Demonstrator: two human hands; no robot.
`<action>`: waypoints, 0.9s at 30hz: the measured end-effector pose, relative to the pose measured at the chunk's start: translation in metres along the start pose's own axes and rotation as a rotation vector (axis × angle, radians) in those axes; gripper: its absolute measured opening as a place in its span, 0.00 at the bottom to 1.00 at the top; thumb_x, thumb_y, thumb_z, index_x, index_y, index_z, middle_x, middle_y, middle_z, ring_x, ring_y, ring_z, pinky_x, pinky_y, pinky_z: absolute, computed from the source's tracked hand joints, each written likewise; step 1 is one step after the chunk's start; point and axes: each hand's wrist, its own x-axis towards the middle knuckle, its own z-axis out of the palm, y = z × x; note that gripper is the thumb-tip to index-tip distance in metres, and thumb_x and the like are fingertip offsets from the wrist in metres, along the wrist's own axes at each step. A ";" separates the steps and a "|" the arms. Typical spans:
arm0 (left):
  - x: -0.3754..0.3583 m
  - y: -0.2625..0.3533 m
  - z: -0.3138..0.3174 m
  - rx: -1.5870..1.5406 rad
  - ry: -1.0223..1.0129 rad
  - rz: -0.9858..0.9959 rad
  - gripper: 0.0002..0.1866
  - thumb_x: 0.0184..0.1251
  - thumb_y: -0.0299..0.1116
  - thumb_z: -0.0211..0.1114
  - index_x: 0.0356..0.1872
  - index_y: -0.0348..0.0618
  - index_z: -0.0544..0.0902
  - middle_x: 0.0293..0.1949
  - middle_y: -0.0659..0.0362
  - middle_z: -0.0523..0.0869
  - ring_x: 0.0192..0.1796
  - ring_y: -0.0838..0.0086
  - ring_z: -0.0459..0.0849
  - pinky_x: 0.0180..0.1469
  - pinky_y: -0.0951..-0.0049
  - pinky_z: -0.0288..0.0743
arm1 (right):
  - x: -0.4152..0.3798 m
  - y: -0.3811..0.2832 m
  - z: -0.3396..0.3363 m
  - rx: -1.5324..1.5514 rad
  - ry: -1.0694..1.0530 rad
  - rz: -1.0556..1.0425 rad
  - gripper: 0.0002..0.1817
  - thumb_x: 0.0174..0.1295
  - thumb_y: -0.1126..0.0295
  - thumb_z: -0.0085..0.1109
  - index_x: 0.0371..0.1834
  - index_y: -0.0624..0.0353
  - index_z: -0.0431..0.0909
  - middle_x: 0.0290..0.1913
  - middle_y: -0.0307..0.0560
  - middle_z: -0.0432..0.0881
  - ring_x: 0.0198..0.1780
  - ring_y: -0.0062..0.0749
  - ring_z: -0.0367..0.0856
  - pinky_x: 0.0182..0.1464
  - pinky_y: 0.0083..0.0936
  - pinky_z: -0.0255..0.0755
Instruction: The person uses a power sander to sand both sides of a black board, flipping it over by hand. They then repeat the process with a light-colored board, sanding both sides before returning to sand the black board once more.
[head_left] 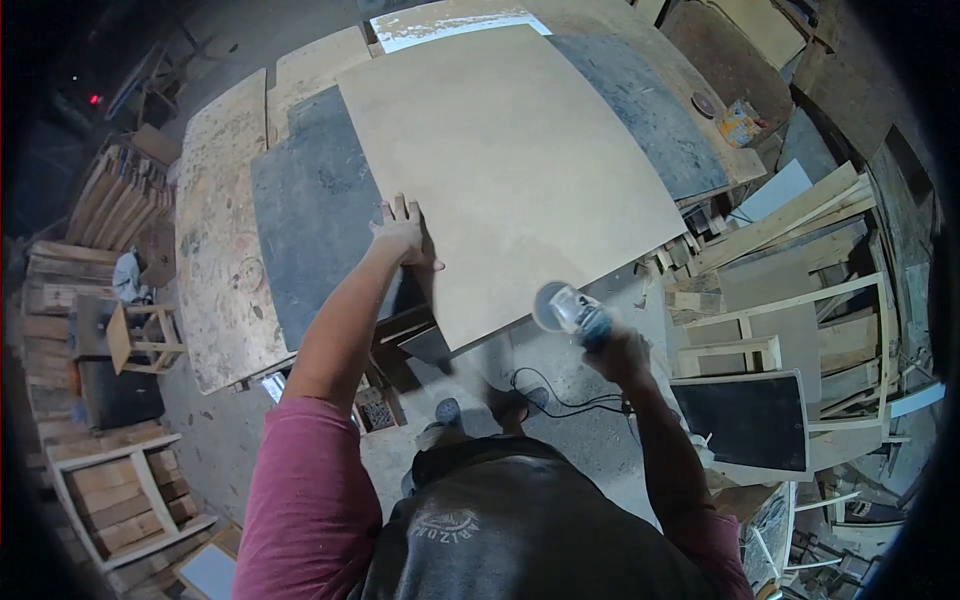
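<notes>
A large pale board lies on the worktable, its near corner jutting out toward me. My left hand rests on the board's left edge with fingers spread, thumb toward the near side. In my right hand is a power sander, my fingers wrapped round its body. Its round pad is at the board's near right edge and overlaps it in this view. A black cord loops over the floor below the sander.
Dark sheets lie under the board on the stained worktable. A round disc and a yellow can sit at the far right. Wooden frames and planks crowd the right; stacked wood stands left.
</notes>
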 end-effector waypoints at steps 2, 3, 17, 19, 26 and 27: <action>0.000 0.001 0.000 -0.005 0.016 -0.003 0.81 0.26 0.67 0.82 0.77 0.39 0.37 0.79 0.42 0.36 0.79 0.39 0.39 0.72 0.34 0.50 | 0.011 0.020 -0.011 -0.039 0.009 0.083 0.22 0.39 0.64 0.73 0.40 0.57 0.78 0.34 0.58 0.85 0.41 0.58 0.84 0.38 0.44 0.78; -0.001 0.001 -0.001 -0.010 -0.003 -0.004 0.79 0.29 0.64 0.82 0.78 0.40 0.38 0.79 0.42 0.34 0.79 0.39 0.37 0.72 0.34 0.49 | 0.017 0.036 -0.012 0.013 0.055 0.054 0.22 0.38 0.67 0.73 0.40 0.58 0.79 0.34 0.58 0.85 0.40 0.58 0.84 0.38 0.44 0.78; 0.007 0.002 0.001 0.031 0.031 0.029 0.82 0.25 0.65 0.83 0.77 0.37 0.38 0.78 0.38 0.38 0.78 0.36 0.39 0.71 0.35 0.55 | 0.110 0.196 -0.094 0.111 0.194 0.210 0.34 0.32 0.64 0.74 0.49 0.60 0.76 0.40 0.57 0.85 0.43 0.49 0.86 0.44 0.37 0.79; 0.008 0.002 0.001 0.039 0.046 0.021 0.81 0.25 0.64 0.84 0.77 0.37 0.40 0.78 0.39 0.39 0.78 0.37 0.41 0.70 0.35 0.57 | 0.128 0.212 -0.106 0.098 0.246 0.244 0.33 0.32 0.63 0.74 0.49 0.59 0.77 0.40 0.55 0.86 0.43 0.48 0.86 0.45 0.36 0.79; 0.001 0.010 -0.002 0.022 0.077 -0.023 0.79 0.24 0.61 0.85 0.78 0.42 0.42 0.79 0.44 0.41 0.79 0.43 0.44 0.71 0.36 0.56 | 0.150 0.333 -0.104 0.549 0.416 0.326 0.26 0.36 0.69 0.71 0.45 0.59 0.82 0.42 0.44 0.85 0.43 0.32 0.84 0.46 0.31 0.77; -0.002 0.011 -0.003 0.018 0.076 -0.038 0.79 0.24 0.60 0.85 0.78 0.44 0.42 0.79 0.46 0.41 0.79 0.44 0.44 0.71 0.35 0.56 | 0.139 0.351 -0.087 0.809 0.462 0.281 0.26 0.37 0.69 0.72 0.46 0.59 0.81 0.42 0.41 0.84 0.42 0.31 0.83 0.46 0.31 0.77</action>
